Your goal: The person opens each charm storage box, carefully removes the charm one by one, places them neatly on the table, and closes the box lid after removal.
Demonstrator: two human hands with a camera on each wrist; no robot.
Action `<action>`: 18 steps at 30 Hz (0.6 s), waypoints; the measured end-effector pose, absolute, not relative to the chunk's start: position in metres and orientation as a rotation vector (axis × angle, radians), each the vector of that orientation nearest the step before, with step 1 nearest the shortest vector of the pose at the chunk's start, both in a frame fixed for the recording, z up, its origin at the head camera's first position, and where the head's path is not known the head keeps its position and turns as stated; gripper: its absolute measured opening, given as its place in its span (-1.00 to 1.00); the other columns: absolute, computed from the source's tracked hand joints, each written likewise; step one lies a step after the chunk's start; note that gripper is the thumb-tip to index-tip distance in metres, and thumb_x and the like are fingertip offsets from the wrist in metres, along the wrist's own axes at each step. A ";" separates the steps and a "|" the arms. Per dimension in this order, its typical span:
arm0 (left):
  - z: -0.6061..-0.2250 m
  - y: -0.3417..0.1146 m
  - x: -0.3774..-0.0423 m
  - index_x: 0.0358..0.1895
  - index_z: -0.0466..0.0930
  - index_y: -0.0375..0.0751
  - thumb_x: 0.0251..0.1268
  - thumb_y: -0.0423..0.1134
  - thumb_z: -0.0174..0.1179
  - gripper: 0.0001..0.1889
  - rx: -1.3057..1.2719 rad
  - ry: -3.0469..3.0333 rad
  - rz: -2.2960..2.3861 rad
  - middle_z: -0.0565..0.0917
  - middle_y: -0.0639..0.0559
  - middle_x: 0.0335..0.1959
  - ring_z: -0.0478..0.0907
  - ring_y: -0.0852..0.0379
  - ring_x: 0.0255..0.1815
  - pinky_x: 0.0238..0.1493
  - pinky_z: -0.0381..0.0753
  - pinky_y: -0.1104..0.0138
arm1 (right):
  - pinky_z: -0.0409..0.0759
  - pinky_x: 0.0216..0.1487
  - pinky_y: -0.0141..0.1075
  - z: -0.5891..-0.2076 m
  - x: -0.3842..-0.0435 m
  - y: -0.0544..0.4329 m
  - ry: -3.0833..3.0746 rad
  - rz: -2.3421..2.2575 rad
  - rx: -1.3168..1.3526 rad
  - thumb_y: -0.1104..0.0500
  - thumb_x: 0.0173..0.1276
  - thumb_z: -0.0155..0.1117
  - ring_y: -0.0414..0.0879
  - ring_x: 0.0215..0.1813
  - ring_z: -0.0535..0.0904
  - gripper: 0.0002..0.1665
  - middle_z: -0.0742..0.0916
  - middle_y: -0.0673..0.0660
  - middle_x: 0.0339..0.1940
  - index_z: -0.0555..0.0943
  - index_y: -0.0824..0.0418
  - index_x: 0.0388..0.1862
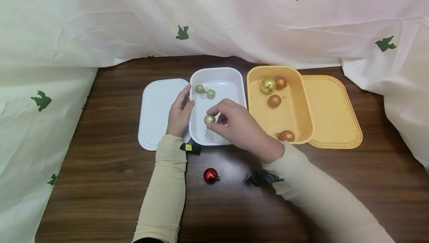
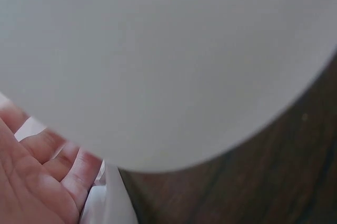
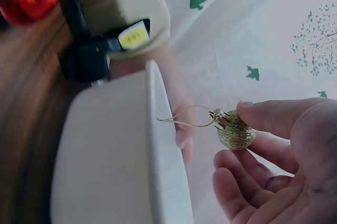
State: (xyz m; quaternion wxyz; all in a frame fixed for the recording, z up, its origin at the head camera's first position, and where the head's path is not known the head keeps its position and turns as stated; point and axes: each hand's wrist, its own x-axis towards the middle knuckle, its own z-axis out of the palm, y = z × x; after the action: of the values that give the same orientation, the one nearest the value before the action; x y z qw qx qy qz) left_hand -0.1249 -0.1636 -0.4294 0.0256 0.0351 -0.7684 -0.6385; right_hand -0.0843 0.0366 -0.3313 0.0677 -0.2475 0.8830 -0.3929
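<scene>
Over the near part of the white box [image 1: 217, 72], my right hand [image 1: 239, 123] pinches a small glittery gold Christmas bauble [image 1: 209, 119] between thumb and fingers. Its gold hanging loop [image 3: 197, 125] sticks out toward the box's rim in the right wrist view. Two similar gold baubles [image 1: 210, 93] lie on the floor of that box. My left hand [image 1: 180, 114] rests against the box's left rim with its fingers extended. In the left wrist view, a pale curved surface [image 2: 168, 66] hides most of the scene, leaving part of the left palm [image 2: 31, 187] visible.
A yellow box [image 1: 295, 120] on the right holds a shiny gold bauble [image 1: 268, 85] and several orange ones [image 1: 274, 101]. A white lid [image 1: 157, 112] and a yellow lid [image 1: 335, 112] flank the boxes. A red bauble [image 1: 210, 176] lies on the wooden table [image 1: 110, 183] between my forearms.
</scene>
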 end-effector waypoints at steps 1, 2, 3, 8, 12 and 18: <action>-0.429 -0.164 -0.125 0.51 0.32 0.17 0.52 -0.24 -0.03 -0.46 0.108 -2.376 -1.972 0.45 -0.02 0.44 0.48 0.03 0.35 0.24 0.59 0.15 | 0.64 -0.15 -0.31 -0.333 -0.082 0.037 2.657 -1.204 -0.760 0.14 0.28 0.48 -0.17 -0.23 0.62 -0.71 0.66 0.03 -0.20 0.71 0.18 -0.04; -0.429 -0.164 -0.125 0.51 0.32 0.17 0.52 -0.24 -0.03 -0.46 0.106 -2.376 -1.972 0.45 -0.02 0.44 0.48 0.03 0.35 0.24 0.59 0.15 | 0.65 -0.14 -0.31 -0.334 -0.079 0.038 2.649 -1.224 -0.770 0.15 0.28 0.48 -0.18 -0.23 0.63 -0.72 0.66 0.03 -0.19 0.70 0.18 -0.05; -0.430 -0.165 -0.125 0.51 0.32 0.17 0.52 -0.24 -0.03 -0.46 0.104 -2.375 -1.973 0.45 -0.02 0.44 0.48 0.03 0.35 0.25 0.58 0.14 | 0.66 -0.14 -0.32 -0.335 -0.076 0.038 2.642 -1.242 -0.777 0.15 0.28 0.48 -0.19 -0.22 0.64 -0.72 0.66 0.02 -0.19 0.70 0.18 -0.05; -0.430 -0.166 -0.125 0.50 0.32 0.17 0.52 -0.25 -0.03 -0.47 0.101 -2.371 -1.961 0.44 0.00 0.45 0.45 0.04 0.38 0.30 0.54 0.14 | 0.68 -0.12 -0.39 -0.342 -0.063 0.035 2.589 -1.358 -0.799 0.19 0.25 0.50 -0.23 -0.21 0.67 -0.72 0.66 0.01 -0.18 0.69 0.18 -0.07; -0.431 -0.166 -0.126 0.50 0.33 0.15 0.51 -0.25 -0.02 -0.47 0.106 -2.357 -1.971 0.44 -0.01 0.44 0.45 0.03 0.38 0.31 0.53 0.14 | 0.68 -0.13 -0.45 -0.348 -0.052 0.030 2.536 -1.433 -0.853 0.24 0.21 0.53 -0.22 -0.20 0.68 -0.71 0.66 0.02 -0.18 0.67 0.20 -0.10; -0.431 -0.165 -0.126 0.50 0.34 0.15 0.52 -0.25 -0.01 -0.47 0.109 -2.352 -1.987 0.44 0.00 0.45 0.44 0.04 0.39 0.31 0.52 0.15 | 0.67 -0.15 -0.51 -0.361 -0.036 0.029 2.482 -1.412 -0.921 0.28 0.20 0.53 -0.20 -0.17 0.72 -0.68 0.65 0.03 -0.15 0.63 0.21 -0.10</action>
State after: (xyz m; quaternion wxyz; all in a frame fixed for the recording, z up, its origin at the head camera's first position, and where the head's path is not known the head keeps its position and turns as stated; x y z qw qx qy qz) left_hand -0.1263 -0.1646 -0.4307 0.0303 0.0354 -0.7631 -0.6446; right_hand -0.0355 0.0288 -0.3609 0.0703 -0.3062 0.8251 -0.4695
